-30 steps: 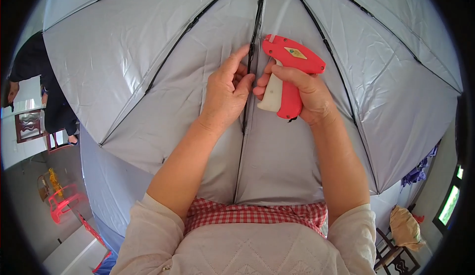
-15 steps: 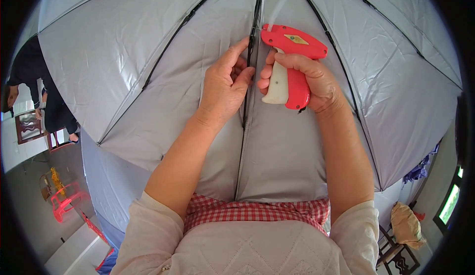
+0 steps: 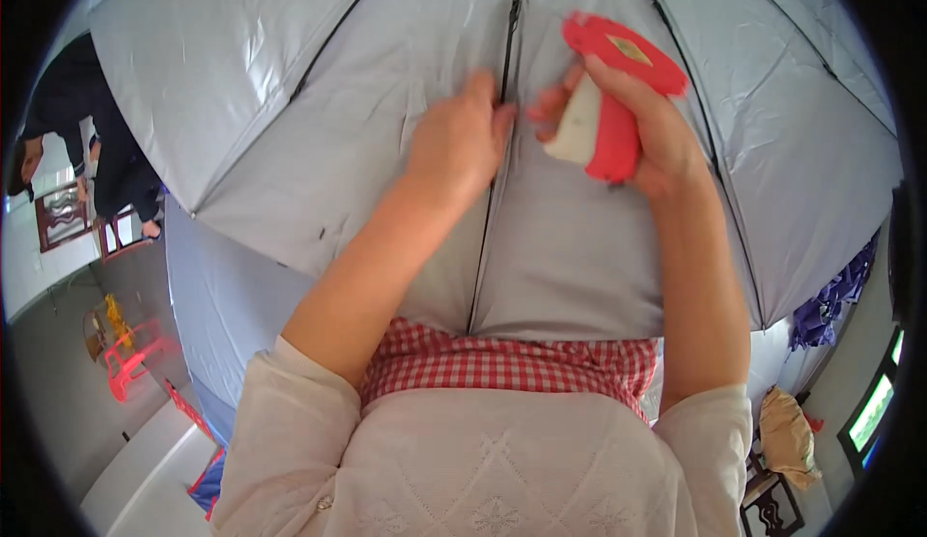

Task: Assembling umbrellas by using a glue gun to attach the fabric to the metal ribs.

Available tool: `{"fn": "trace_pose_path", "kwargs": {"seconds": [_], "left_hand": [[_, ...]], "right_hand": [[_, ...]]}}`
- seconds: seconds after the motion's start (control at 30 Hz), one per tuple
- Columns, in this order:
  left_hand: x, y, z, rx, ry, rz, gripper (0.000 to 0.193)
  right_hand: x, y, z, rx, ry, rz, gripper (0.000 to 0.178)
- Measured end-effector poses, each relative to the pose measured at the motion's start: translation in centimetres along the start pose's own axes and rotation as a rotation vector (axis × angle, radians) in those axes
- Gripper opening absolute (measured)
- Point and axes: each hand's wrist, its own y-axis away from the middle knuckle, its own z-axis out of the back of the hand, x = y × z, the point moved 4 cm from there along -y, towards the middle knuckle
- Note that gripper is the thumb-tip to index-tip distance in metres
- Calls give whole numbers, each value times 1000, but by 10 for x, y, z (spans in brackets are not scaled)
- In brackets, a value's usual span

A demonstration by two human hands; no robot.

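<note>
An open umbrella (image 3: 570,257), silver-grey inside with black ribs, spreads upside down before me and over my lap. In my right hand (image 3: 666,141) is a red and white tagging gun (image 3: 642,49), held by its grip and raised off the cloth right of the middle rib. The fingers curl round its white trigger. My left hand (image 3: 454,146) is at the middle black rib (image 3: 512,30), its thumb across or against it. Motion smears the left fingers, so whether they pinch the rib is unclear.
At the far left a person in dark clothes (image 3: 92,122) bends by wooden chairs. A red plastic chair (image 3: 124,368) stands lower left, beside a white surface (image 3: 145,479). To the right are a folded purple umbrella (image 3: 835,291), a tan bag (image 3: 787,436) and a window (image 3: 872,411).
The tagging gun has moved up and to the right, away from the middle rib. The umbrella has shifted upward in view. My left hand remains by the rib, now blurred.
</note>
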Motion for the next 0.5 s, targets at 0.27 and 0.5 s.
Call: {"fn": "trace_pose_path", "kwargs": {"seconds": [0.27,0.5], "left_hand": [[-2,57,-10,56,-66,41,15],[20,77,-2,47,808,418,10]], "right_hand": [[-125,90,-36,-201,-232,-238,24],[-111,70,-35,-213,-194,-185,22]]}}
